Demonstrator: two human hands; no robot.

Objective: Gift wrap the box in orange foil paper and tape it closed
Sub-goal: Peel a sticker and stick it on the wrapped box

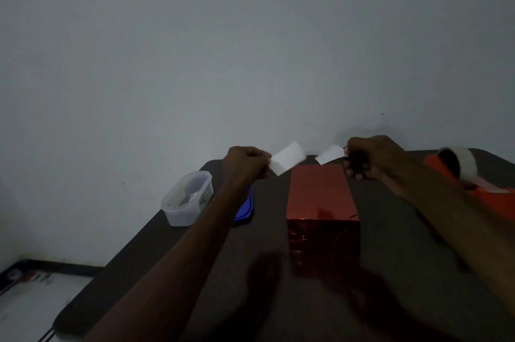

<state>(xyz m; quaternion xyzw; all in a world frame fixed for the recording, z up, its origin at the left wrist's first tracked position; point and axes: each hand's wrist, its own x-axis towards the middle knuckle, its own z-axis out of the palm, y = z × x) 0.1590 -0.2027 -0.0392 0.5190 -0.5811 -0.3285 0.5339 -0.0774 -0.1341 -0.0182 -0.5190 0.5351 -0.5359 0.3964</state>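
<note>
Standing upright mid-table, glossy orange-foil box, rectangular, creased on near face. Beyond its far edge, raised: left hand fisted, pinching 1 white strip of tape; right hand curled, pinching another. Left: translucent plastic tub, blue lid. Right: orange tape dispenser, clear roll.

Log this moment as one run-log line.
left hand: pinches white piece | right hand: pinches white piece | wrapped box: on table, untouched | tape dispenser: right
</note>
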